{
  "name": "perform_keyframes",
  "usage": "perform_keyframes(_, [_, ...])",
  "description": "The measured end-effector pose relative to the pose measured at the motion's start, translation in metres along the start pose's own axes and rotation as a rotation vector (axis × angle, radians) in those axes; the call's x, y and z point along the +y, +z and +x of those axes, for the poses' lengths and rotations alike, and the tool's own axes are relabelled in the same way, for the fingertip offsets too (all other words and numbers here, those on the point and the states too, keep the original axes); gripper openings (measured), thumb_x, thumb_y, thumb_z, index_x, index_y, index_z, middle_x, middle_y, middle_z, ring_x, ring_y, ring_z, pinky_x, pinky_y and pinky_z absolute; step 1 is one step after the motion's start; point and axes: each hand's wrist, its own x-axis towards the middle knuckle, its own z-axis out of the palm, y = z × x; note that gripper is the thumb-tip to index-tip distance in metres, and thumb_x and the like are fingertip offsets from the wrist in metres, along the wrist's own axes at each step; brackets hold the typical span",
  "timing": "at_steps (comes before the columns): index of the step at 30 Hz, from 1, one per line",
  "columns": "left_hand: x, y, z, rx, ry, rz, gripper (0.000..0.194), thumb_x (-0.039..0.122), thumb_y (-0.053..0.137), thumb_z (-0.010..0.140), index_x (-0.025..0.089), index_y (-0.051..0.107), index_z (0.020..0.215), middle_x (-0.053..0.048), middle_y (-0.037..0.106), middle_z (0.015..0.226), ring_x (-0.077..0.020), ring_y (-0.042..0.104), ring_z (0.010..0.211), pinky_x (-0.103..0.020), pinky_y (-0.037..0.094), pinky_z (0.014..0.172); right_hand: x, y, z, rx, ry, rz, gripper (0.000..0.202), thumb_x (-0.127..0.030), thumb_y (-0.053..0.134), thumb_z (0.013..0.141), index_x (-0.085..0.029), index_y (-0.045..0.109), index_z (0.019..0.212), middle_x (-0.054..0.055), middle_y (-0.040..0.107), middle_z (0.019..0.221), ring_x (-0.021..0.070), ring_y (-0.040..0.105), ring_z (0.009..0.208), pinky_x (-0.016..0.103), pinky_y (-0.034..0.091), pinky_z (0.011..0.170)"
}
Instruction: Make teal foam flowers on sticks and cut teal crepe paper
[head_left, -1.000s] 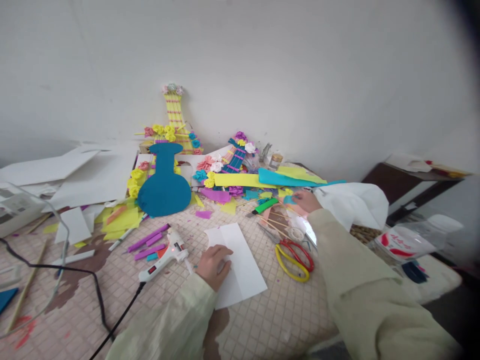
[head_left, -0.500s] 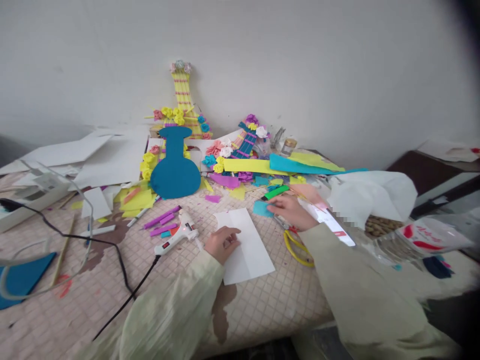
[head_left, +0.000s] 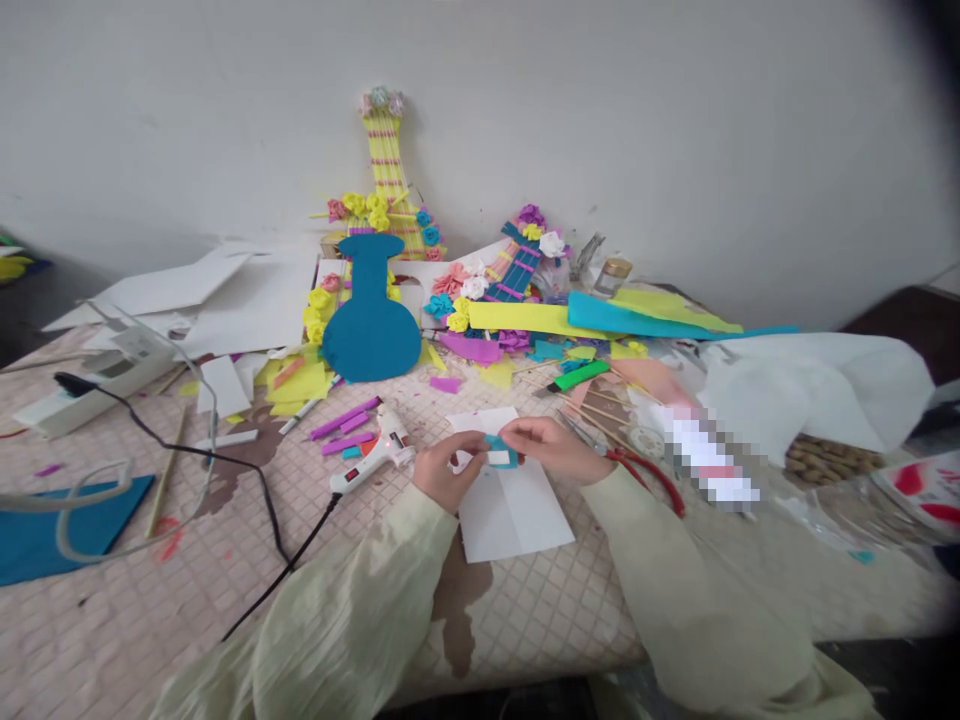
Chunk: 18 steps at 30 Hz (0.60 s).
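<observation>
Compared with the earlier frame, the right hand [head_left: 559,450] is farther left, and the small blue paper [head_left: 513,455] it carries is now beside the left hand [head_left: 450,470]. Both hands grasp this paper between thumb and fingers: the right hand at its right side, the left hand at its left edge. A small white patch shows on its face; whether this is a separate piece cannot be told. The small blue paper is positioned above the white sheet [head_left: 517,520], which lies on the tabletop [head_left: 570,620] with a crease along its length.

Left of the white sheet rests a glue gun [head_left: 375,457], its black cord running toward the near edge. Purple sticks [head_left: 346,418] lie just beyond it. To the right, scissors [head_left: 660,480] lie partly hidden by the right hand and sleeve. Behind them is a green cutter [head_left: 583,376]. Farther back, a blue guitar-shaped cutout [head_left: 371,330] stands upright, left of a yellow strip [head_left: 517,318].
</observation>
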Motion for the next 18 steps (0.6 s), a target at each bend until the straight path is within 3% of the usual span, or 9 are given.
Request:
perform_keyframes(2, [0.002, -0.001, 0.0, -0.001, 0.002, 0.017, 0.018, 0.018, 0.057, 0.069, 0.019, 0.062, 0.087, -0.003, 0.069, 0.077, -0.0152, 0.061, 0.068, -0.026, 0.044, 0.056, 0.002, 0.002, -0.001, -0.003, 0.011, 0.04, 0.028, -0.039, 0.061, 0.07, -0.014, 0.06, 0.083, 0.001, 0.06, 0.072, 0.0109, 0.054, 0.064, 0.024, 0.042, 0.059])
perform_keyframes(5, [0.005, -0.001, -0.001, 0.015, 0.006, 0.01, 0.029, 0.022, 0.06, 0.068, 0.018, 0.058, 0.097, -0.007, 0.063, 0.098, -0.0164, 0.059, 0.079, -0.027, 0.045, 0.06, 0.005, 0.005, -0.002, 0.004, 0.032, 0.089, 0.03, -0.037, 0.064, 0.066, -0.014, 0.059, 0.085, 0.002, 0.062, 0.074, 0.0115, 0.056, 0.065, 0.024, 0.043, 0.059])
perform_keyframes(8, [0.004, 0.001, -0.001, -0.036, -0.167, -0.224, 0.054, 0.026, 0.066, 0.063, 0.018, 0.047, 0.113, -0.012, 0.053, 0.116, -0.0199, 0.054, 0.096, -0.029, 0.046, 0.07, 0.005, 0.005, -0.004, 0.004, 0.048, 0.112, 0.028, -0.036, 0.064, 0.066, -0.014, 0.059, 0.083, 0.001, 0.061, 0.07, 0.0106, 0.055, 0.062, 0.024, 0.042, 0.056])
perform_keyframes(12, [0.0, 0.004, -0.001, -0.215, -0.41, -0.491, 0.057, 0.022, 0.071, 0.056, 0.014, 0.049, 0.108, -0.008, 0.063, 0.09, -0.0166, 0.06, 0.079, -0.031, 0.048, 0.072, 0.005, 0.006, -0.007, 0.014, 0.058, 0.117, 0.025, -0.033, 0.066, 0.065, -0.015, 0.059, 0.081, 0.0, 0.06, 0.07, 0.0105, 0.054, 0.062, 0.024, 0.041, 0.057])
perform_keyframes(15, [-0.002, 0.004, 0.0, -0.233, -0.479, -0.548, 0.05, 0.018, 0.072, 0.053, 0.012, 0.054, 0.1, -0.003, 0.061, 0.076, -0.012, 0.06, 0.066, -0.028, 0.049, 0.067, 0.005, 0.008, -0.01, 0.036, 0.06, 0.124, 0.025, -0.032, 0.064, 0.067, -0.016, 0.058, 0.085, 0.0, 0.06, 0.072, 0.0107, 0.054, 0.064, 0.024, 0.042, 0.058])
perform_keyframes(18, [-0.001, 0.004, 0.002, -0.209, -0.531, -0.598, 0.046, 0.016, 0.074, 0.049, 0.013, 0.057, 0.091, 0.0, 0.059, 0.072, -0.0117, 0.059, 0.067, -0.026, 0.048, 0.065, 0.005, 0.009, -0.013, 0.04, 0.057, 0.129, 0.025, -0.03, 0.062, 0.068, -0.016, 0.057, 0.087, 0.0, 0.06, 0.073, 0.0106, 0.054, 0.065, 0.024, 0.042, 0.059])
